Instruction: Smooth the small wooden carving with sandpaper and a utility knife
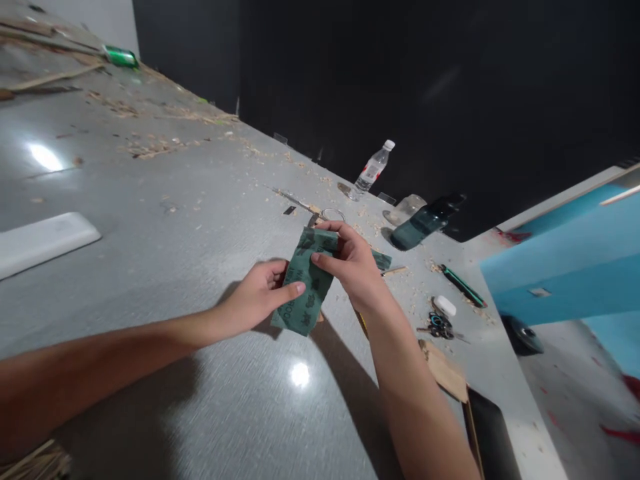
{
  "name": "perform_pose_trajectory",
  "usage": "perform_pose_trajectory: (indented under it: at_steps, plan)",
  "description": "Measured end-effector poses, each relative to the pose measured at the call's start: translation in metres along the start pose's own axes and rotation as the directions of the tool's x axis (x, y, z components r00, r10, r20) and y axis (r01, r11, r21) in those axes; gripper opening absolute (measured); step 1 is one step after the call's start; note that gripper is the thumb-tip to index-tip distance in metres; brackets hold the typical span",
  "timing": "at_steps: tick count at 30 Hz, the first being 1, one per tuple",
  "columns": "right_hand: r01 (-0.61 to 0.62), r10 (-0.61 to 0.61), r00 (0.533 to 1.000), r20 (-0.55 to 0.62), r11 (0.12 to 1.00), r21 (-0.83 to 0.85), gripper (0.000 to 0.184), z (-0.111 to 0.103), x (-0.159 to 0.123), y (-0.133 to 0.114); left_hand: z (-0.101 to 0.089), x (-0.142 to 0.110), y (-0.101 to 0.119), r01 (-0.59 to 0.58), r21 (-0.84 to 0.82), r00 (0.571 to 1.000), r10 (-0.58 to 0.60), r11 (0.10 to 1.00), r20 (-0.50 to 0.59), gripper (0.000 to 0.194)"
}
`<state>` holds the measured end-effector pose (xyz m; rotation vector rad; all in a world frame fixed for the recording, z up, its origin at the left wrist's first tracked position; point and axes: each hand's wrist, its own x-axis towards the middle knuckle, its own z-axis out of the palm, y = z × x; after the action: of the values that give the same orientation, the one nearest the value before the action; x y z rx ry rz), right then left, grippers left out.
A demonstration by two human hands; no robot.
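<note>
A green sheet of sandpaper (306,293), its back printed with dark lettering, is held up between both hands over the grey table. My left hand (260,290) grips its left edge, thumb on the printed face and fingers behind. At the upper right edge, my right hand (353,263) pinches the same sheet with thumb in front and fingers curled at the top. Just beyond the right hand, another green strip (381,259) shows on the table, partly hidden. Behind the sheet lie a thin pointed tool (293,199) and a clear ring-shaped item (333,215).
A water bottle (373,170) and a dark bottle (420,227) stand near the black wall. To the right are a green cutter (463,285), a white case (445,306) and keys (440,327). Wood shavings (155,147) and a green can (120,56) lie left.
</note>
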<state>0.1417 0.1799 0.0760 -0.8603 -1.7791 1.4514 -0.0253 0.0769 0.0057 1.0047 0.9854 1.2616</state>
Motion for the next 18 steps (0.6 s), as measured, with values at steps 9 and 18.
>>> perform_pose_trajectory:
  at_steps: [9, 18]
  plan:
    - [-0.003, 0.011, 0.994, -0.108, 0.997, 0.073, 0.046, -0.009, 0.003, -0.001, -0.004, -0.007, -0.001, 0.062, 0.027, 0.997, -0.063, 0.998, 0.044, 0.030]
    - [0.053, -0.049, 0.973, -0.224, 0.999, 0.010, 0.042, -0.018, 0.008, 0.002, 0.000, -0.011, -0.014, 0.075, 0.038, 0.996, -0.077, 0.996, 0.051, 0.022]
